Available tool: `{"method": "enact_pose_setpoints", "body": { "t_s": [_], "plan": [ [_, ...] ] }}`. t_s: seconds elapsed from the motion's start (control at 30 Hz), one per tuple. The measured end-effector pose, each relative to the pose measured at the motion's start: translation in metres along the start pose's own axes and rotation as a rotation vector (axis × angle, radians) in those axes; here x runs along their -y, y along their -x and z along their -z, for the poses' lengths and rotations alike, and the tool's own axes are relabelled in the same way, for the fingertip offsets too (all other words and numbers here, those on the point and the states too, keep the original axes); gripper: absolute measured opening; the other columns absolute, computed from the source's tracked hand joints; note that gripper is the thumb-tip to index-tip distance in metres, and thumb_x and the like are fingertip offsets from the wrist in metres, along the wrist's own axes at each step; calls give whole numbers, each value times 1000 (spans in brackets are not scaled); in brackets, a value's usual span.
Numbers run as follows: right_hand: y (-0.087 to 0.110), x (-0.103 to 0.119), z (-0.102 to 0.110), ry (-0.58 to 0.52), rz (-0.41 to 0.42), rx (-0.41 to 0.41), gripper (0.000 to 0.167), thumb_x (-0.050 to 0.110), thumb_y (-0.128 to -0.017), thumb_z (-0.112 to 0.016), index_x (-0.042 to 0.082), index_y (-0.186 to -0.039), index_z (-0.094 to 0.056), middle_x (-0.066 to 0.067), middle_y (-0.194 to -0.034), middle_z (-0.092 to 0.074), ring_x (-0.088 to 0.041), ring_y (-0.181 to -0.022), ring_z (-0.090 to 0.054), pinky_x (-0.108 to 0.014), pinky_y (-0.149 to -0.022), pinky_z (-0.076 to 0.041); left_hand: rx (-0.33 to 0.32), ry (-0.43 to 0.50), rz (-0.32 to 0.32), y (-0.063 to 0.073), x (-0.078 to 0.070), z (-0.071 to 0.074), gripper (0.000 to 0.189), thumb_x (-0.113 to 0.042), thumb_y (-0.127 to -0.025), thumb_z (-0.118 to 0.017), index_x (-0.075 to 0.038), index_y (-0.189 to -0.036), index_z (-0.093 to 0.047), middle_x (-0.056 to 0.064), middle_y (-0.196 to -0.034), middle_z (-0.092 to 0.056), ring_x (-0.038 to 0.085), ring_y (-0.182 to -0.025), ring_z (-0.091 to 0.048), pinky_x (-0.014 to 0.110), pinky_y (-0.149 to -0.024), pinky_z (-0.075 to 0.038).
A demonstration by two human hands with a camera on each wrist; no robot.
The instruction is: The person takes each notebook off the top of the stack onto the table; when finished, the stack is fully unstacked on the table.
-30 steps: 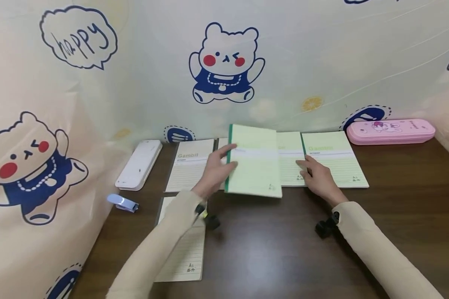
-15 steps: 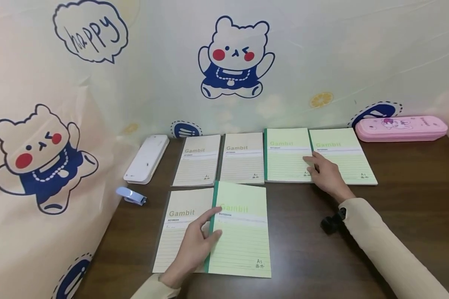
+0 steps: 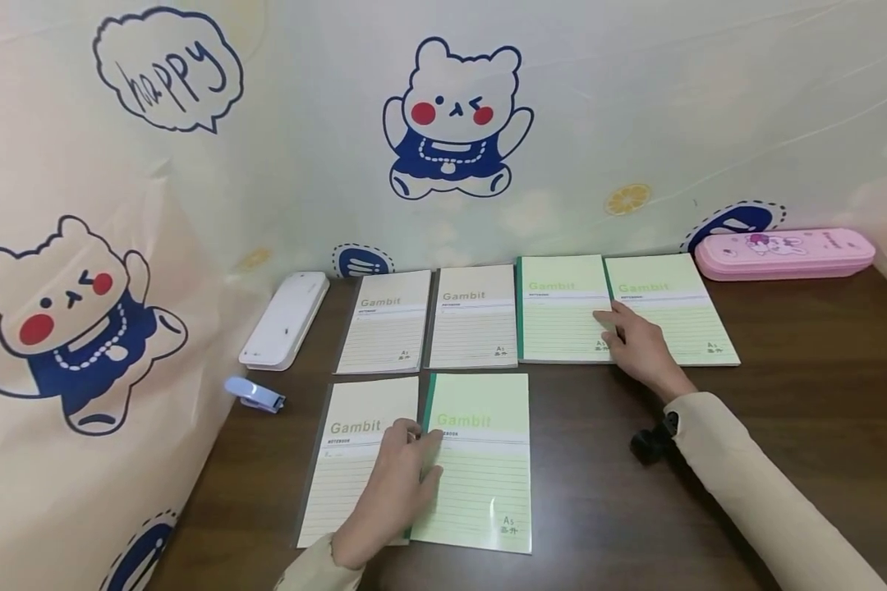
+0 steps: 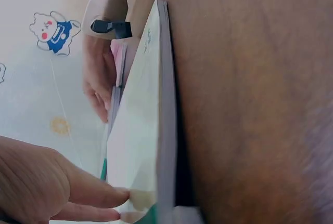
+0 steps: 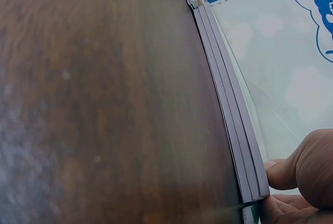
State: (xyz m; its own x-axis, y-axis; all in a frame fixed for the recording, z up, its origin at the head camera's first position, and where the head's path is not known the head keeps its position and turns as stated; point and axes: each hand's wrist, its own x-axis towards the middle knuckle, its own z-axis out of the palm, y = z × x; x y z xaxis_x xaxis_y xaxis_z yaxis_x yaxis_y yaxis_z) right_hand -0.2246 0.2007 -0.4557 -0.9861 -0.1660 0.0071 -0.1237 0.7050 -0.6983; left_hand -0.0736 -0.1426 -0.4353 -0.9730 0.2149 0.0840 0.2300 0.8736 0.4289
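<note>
My left hand [image 3: 392, 484] rests over the seam between a cream notebook [image 3: 340, 501] and a green-spined notebook [image 3: 484, 492], both lying flat in the front row. In the left wrist view, its thumb and fingertips touch the green notebook's cover [image 4: 138, 115] near the spine. Behind, my right hand [image 3: 639, 341] touches a green notebook [image 3: 562, 328], where it meets another green notebook [image 3: 680, 320]. In the right wrist view, fingers [image 5: 283, 174] lie at the corner of stacked notebooks [image 5: 234, 115]. Two cream notebooks, one left [image 3: 384, 328] and one right [image 3: 473, 324], complete the back row.
A white case [image 3: 284, 320] and a light blue stapler [image 3: 255, 396] stand left of the notebooks. At the back right lies a pink pencil case [image 3: 783, 254] against the printed backdrop [image 3: 576, 98]. Dark wood table [image 3: 798, 394] extends to the right.
My left hand has brought the green notebook from the back row to the front, beside the cream one, and laid it flat. The right hand stays at the back green notebooks.
</note>
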Motion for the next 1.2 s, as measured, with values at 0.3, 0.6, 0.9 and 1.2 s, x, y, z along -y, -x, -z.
{"method": "enact_pose_setpoints", "body": {
  "t_s": [0.3,0.6,0.9,1.2],
  "plan": [
    [1,-1,0,-19,-49,8,42,6,-99,-46,-2,-141,-47,-29,-156,-22,-48,-143,-21,-63,-112,-23,57,175,-65,-98,-26,10,43,-16,-91,-65,-5,-131,-59,23,-137,-51,38,-129,-46,53,-105,-40],
    [2,0,-9,-37,-64,-58,40,4,-97,-48,-4,-135,-52,-30,-153,-30,-49,-140,-28,-62,-108,-32,237,197,18,-231,-50,-51,63,-29,-100,-49,-5,-153,-24,14,-159,-26,27,-150,-18,40,-122,-19],
    [-13,11,-10,-18,-103,-195,63,24,-91,-67,-12,-138,-44,-32,-140,-45,-48,-132,-40,-60,-108,-34,165,232,-24,-236,-52,-67,62,-22,-100,-49,0,-152,-24,17,-159,-24,27,-150,-16,37,-122,-18],
    [-31,10,11,-148,-291,-134,64,12,-88,-68,3,-145,-42,-30,-127,-55,-41,-117,-52,-51,-93,-48,127,213,-21,-235,-48,-72,54,-15,-104,-38,3,-152,-21,19,-159,-25,27,-150,-18,36,-122,-19]
  ]
}}
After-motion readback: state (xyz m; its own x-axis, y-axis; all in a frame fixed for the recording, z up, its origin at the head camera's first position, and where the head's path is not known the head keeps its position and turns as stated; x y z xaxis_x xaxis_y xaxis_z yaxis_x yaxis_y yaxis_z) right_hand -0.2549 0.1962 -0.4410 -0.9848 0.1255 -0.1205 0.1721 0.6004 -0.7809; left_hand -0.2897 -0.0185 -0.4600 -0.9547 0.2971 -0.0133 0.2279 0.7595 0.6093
